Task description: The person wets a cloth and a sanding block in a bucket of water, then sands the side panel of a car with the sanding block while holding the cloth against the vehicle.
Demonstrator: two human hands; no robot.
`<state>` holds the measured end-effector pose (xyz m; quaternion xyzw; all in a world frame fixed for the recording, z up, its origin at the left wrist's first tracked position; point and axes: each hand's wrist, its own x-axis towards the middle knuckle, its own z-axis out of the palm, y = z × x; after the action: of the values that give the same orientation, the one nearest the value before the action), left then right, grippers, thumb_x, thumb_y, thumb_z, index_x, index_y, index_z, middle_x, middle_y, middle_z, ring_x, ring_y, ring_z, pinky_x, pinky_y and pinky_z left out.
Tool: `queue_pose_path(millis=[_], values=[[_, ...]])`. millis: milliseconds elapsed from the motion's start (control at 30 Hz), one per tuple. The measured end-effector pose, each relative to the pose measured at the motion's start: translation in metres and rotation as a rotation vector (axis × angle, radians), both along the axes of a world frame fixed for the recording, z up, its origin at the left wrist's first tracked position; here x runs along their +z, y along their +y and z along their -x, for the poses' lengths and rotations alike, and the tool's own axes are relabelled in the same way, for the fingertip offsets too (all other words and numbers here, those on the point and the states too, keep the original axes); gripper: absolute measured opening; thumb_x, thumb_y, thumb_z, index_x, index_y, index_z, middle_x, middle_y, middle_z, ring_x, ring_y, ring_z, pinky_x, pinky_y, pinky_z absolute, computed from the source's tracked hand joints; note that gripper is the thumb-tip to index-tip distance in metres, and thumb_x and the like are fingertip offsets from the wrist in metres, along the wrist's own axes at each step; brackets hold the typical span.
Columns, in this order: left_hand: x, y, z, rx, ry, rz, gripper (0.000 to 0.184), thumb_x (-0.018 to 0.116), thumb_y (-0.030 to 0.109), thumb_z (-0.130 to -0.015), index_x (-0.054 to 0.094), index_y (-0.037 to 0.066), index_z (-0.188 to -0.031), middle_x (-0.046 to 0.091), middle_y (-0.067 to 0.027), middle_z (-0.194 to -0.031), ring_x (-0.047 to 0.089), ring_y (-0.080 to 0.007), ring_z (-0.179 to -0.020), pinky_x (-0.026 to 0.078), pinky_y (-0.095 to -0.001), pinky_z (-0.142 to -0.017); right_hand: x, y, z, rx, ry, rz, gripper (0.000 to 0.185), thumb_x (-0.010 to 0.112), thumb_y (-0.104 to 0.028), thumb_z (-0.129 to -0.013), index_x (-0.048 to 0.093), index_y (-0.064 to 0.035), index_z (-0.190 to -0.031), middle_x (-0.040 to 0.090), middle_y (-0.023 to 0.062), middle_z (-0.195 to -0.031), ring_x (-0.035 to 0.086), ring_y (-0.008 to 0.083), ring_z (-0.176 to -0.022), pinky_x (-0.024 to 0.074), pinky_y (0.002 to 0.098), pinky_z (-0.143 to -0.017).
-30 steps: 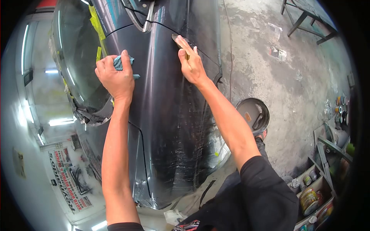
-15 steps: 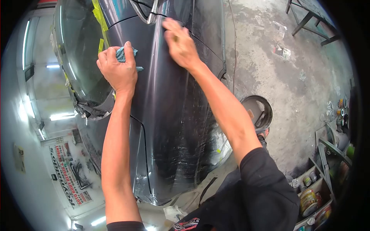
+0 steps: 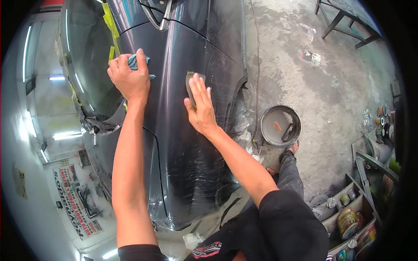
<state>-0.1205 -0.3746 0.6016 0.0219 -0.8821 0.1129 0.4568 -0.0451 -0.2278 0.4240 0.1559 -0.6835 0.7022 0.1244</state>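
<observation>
A dark car fender [image 3: 183, 161], wet with streaks lower down, lies under both of my hands. My left hand [image 3: 129, 80] is closed on a crumpled blue cloth [image 3: 133, 64] beside the windshield edge, with a bit of it showing under the thumb side. Flat against the panel, my right hand [image 3: 202, 108] presses a brownish piece of sandpaper [image 3: 190, 82] under its outstretched fingers. Most of that sheet is hidden by the hand. Yellow masking tape [image 3: 110, 21] runs along the windshield edge.
A round basin [image 3: 282, 142] with grey water, a small tan block and a dark piece stands on the concrete floor by my foot [image 3: 295, 148]. Cans fill a shelf [image 3: 324, 224] at lower right. A dark-legged table [image 3: 344, 21] stands at far right.
My right hand has slid down the panel, toward me, with the sandpaper under it. The left hand keeps its grip on the cloth at nearly the same spot. The view has shifted slightly.
</observation>
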Motion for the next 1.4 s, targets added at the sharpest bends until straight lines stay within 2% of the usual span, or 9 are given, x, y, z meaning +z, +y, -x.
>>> queue_pose_path(millis=[233,433,633,767,900,1167,1267,1367,1400], values=[[0.001,-0.005,-0.002,-0.020,-0.025,0.011,0.034,0.080,0.039,-0.094,0.072,0.006,-0.092,0.065,-0.0127,-0.094,0.063,-0.0346,-0.094,0.048,-0.0475,-0.090,0.001,-0.007,0.137,-0.113,-0.083,0.020,0.050,0.049,-0.028,-0.113,0.050,-0.0036,-0.157,0.040,0.0236,-0.168,0.036,0.0430,-0.157,0.0298,0.0646,-0.124],[-0.001,-0.003,-0.002,-0.011,-0.010,0.004,0.035,0.081,0.040,-0.093,0.072,0.006,-0.094,0.066,-0.0118,-0.095,0.064,-0.0334,-0.094,0.048,-0.0470,-0.089,-0.014,0.010,-0.035,0.066,-0.104,-0.003,0.055,0.050,-0.020,-0.113,0.039,-0.0134,-0.167,0.032,0.0172,-0.175,0.028,0.0411,-0.162,0.0216,0.0693,-0.125],[-0.003,-0.013,0.000,0.006,-0.041,0.003,0.034,0.083,0.040,-0.089,0.073,0.009,-0.094,0.065,-0.0121,-0.101,0.062,-0.0350,-0.097,0.050,-0.0499,-0.089,-0.016,-0.001,0.122,-0.033,-0.072,0.061,0.052,0.049,-0.024,-0.114,0.043,-0.0080,-0.163,0.037,0.0197,-0.171,0.034,0.0427,-0.158,0.0285,0.0658,-0.124],[-0.003,-0.004,-0.001,0.024,-0.001,0.023,0.035,0.081,0.041,-0.093,0.072,0.007,-0.093,0.066,-0.0112,-0.093,0.064,-0.0337,-0.094,0.049,-0.0480,-0.091,0.000,-0.001,0.077,-0.052,-0.131,0.005,0.054,0.044,-0.030,-0.115,0.041,-0.0034,-0.163,0.034,0.0234,-0.172,0.031,0.0435,-0.159,0.0274,0.0633,-0.126],[-0.002,-0.005,0.000,0.010,0.009,0.029,0.034,0.081,0.041,-0.093,0.072,0.008,-0.094,0.066,-0.0114,-0.093,0.064,-0.0341,-0.094,0.049,-0.0481,-0.091,-0.020,0.018,-0.091,0.118,-0.061,-0.028,0.061,0.058,-0.009,-0.106,0.041,-0.0084,-0.165,0.031,0.0202,-0.174,0.028,0.0425,-0.161,0.0194,0.0720,-0.124],[-0.003,-0.023,0.002,-0.021,-0.071,0.029,0.035,0.082,0.043,-0.090,0.075,0.010,-0.094,0.067,-0.0130,-0.102,0.063,-0.0350,-0.101,0.050,-0.0496,-0.092,-0.026,-0.001,0.126,-0.027,-0.169,0.131,0.051,0.050,-0.025,-0.114,0.045,-0.0058,-0.161,0.041,0.0216,-0.169,0.036,0.0423,-0.157,0.0257,0.0626,-0.127],[-0.005,-0.018,0.001,0.006,-0.041,-0.001,0.037,0.081,0.046,-0.090,0.075,0.010,-0.094,0.068,-0.0131,-0.103,0.063,-0.0352,-0.102,0.050,-0.0498,-0.093,-0.019,0.016,0.014,0.004,-0.018,-0.081,0.059,0.054,-0.018,-0.109,0.039,-0.0046,-0.164,0.033,0.0239,-0.172,0.030,0.0437,-0.160,0.0222,0.0645,-0.127],[-0.007,-0.015,0.003,-0.012,0.015,0.030,0.039,0.079,0.048,-0.092,0.075,0.009,-0.091,0.069,-0.0127,-0.093,0.066,-0.0344,-0.096,0.048,-0.0466,-0.093,-0.038,0.040,-0.154,0.238,0.080,-0.148,0.083,0.073,-0.009,-0.089,0.039,-0.0062,-0.165,0.036,0.0249,-0.171,0.029,0.0414,-0.162,0.0177,0.0696,-0.127],[-0.006,-0.018,0.002,0.039,-0.044,-0.021,0.041,0.078,0.052,-0.090,0.077,0.012,-0.097,0.068,-0.0124,-0.104,0.063,-0.0365,-0.103,0.051,-0.0496,-0.095,-0.057,0.047,-0.197,0.365,0.101,-0.228,0.079,0.072,-0.008,-0.089,0.043,-0.0056,-0.163,0.039,0.0229,-0.170,0.033,0.0396,-0.161,0.0211,0.0710,-0.125]])
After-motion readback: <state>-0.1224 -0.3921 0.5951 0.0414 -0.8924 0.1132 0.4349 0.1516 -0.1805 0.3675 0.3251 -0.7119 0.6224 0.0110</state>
